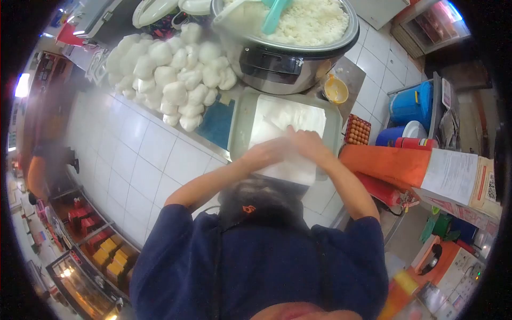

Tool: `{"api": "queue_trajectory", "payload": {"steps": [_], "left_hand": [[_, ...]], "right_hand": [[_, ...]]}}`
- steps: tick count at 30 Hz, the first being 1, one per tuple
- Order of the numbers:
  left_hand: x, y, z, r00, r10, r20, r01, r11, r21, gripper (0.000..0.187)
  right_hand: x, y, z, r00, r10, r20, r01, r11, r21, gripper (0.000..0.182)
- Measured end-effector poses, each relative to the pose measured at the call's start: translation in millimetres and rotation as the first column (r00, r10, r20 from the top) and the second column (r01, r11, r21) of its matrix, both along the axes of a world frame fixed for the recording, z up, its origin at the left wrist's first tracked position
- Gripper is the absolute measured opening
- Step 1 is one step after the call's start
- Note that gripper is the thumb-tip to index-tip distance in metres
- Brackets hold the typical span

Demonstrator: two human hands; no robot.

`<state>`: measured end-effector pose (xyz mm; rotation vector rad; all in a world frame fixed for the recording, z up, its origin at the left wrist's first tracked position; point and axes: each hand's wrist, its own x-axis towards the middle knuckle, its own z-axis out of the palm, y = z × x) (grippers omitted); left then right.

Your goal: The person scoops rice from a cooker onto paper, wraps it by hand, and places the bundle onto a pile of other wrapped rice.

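Observation:
My left hand point(269, 152) and my right hand point(308, 143) meet over white wrapping sheets point(266, 114) in a shallow grey-green tray point(240, 128). Motion blurs the left hand, so its fingers do not show clearly. On the right hand the fingers look curled together; what they hold, if anything, is hidden. Behind the tray stands a large rice cooker point(277, 66) full of cooked white rice point(314, 24). A turquoise rice paddle point(274, 17) rests in the rice. Left of the cooker is a heap of white wrapped bundles point(173, 74).
A yellow-rimmed bowl point(335, 89) sits right of the cooker. Beyond the tray's right side are a tray of brown eggs point(357, 130), an orange-covered surface point(386, 162) and blue tubs point(410, 104). A blue mat point(216, 122) lies left of the tray. A blurred person point(48, 122) stands far left.

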<state>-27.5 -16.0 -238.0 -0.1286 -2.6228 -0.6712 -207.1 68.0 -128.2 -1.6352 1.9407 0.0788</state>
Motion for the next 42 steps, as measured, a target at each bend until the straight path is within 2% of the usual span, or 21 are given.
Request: {"api": "queue_trajectory", "payload": {"steps": [2,4,6,7,10,11,12,14,16,22,24,26,27,29,30,32,33,35,37,39,42], "left_hand": [[-8,1,8,0.999,-0.005,-0.032,0.006,1.000,0.029,0.042],[-11,1,9,0.998,-0.006,-0.059,0.010,0.998,0.057,0.036],[-5,-4,1,0.940,-0.026,0.340,0.014,0.999,0.038,0.025],[-3,-6,1,0.940,-0.031,0.341,0.018,0.999,0.041,0.025],[3,-17,15,0.960,-0.043,0.277,0.038,0.999,0.025,0.024],[7,-21,29,0.991,-0.096,0.091,0.100,0.994,-0.037,0.028],[9,-22,42,0.982,-0.164,-0.090,0.154,0.983,-0.101,0.032],[-5,-25,48,0.980,-0.171,-0.097,0.160,0.981,-0.111,0.037],[-17,-37,55,0.983,-0.175,-0.060,0.164,0.975,-0.151,0.043],[5,-87,-7,0.944,-0.301,0.132,0.313,0.947,-0.074,0.034],[-3,-96,-2,0.909,-0.348,0.229,0.369,0.928,-0.052,0.036],[-29,-92,18,0.765,-0.216,0.607,-0.017,0.935,0.355,0.031],[-44,-89,26,0.756,-0.233,0.612,0.009,0.938,0.346,0.031],[-76,-84,33,0.701,-0.040,0.712,-0.027,0.996,0.083,0.029],[-90,-86,26,0.703,-0.046,0.709,-0.013,0.997,0.078,0.029],[-103,-88,5,0.834,-0.267,0.482,0.245,0.963,0.111,0.036],[-96,-86,-1,0.837,-0.253,0.486,0.229,0.967,0.110,0.036],[-102,-97,-3,0.651,-0.310,0.693,0.302,0.943,0.138,0.036],[-72,-103,-40,0.821,-0.312,0.479,0.248,0.949,0.192,0.028],[-35,-85,-43,0.900,-0.115,0.420,0.040,0.982,0.183,0.015],[-2,-47,-2,0.952,-0.012,0.307,-0.049,0.980,0.191,0.010]], "right_hand": [[19,20,-2,0.997,-0.024,-0.075,0.024,1.000,0.004,0.021],[34,43,-43,0.993,-0.082,-0.087,0.047,0.937,-0.346,0.029],[57,47,-51,0.973,-0.215,-0.085,0.163,0.900,-0.405,0.033],[68,50,-56,0.938,-0.337,-0.074,0.268,0.847,-0.460,0.038],[82,61,-81,0.920,-0.343,-0.187,0.155,0.761,-0.630,0.044],[82,63,-85,0.916,-0.357,-0.184,0.169,0.758,-0.630,0.044],[83,65,-87,0.919,-0.371,-0.133,0.200,0.731,-0.653,0.044],[93,74,-81,0.906,-0.423,-0.015,0.300,0.667,-0.682,0.038],[100,93,-86,0.896,-0.442,0.033,0.346,0.651,-0.676,0.034],[87,117,-106,0.865,-0.497,0.071,0.409,0.616,-0.673,0.022],[68,100,-105,0.793,-0.580,0.185,0.606,0.721,-0.337,0.022],[40,81,-83,0.515,-0.760,0.397,0.825,0.565,0.013,0.024],[31,71,-87,0.491,-0.771,0.405,0.841,0.541,0.011,0.024],[22,54,-95,0.653,-0.747,0.125,0.755,0.629,-0.184,0.027],[12,48,-93,0.644,-0.755,0.126,0.763,0.618,-0.190,0.027],[0,40,-82,0.847,-0.531,-0.001,0.527,0.842,-0.114,0.026],[4,44,-87,0.856,-0.517,0.003,0.514,0.850,-0.113,0.026],[-3,52,-103,0.893,-0.445,0.066,0.450,0.885,-0.124,0.026],[22,64,-92,0.780,-0.602,0.172,0.623,0.772,-0.127,0.017],[63,81,-110,0.700,-0.667,0.255,0.705,0.591,-0.391,0.011],[86,88,-94,0.691,-0.686,0.227,0.707,0.575,-0.412,0.010]]}}
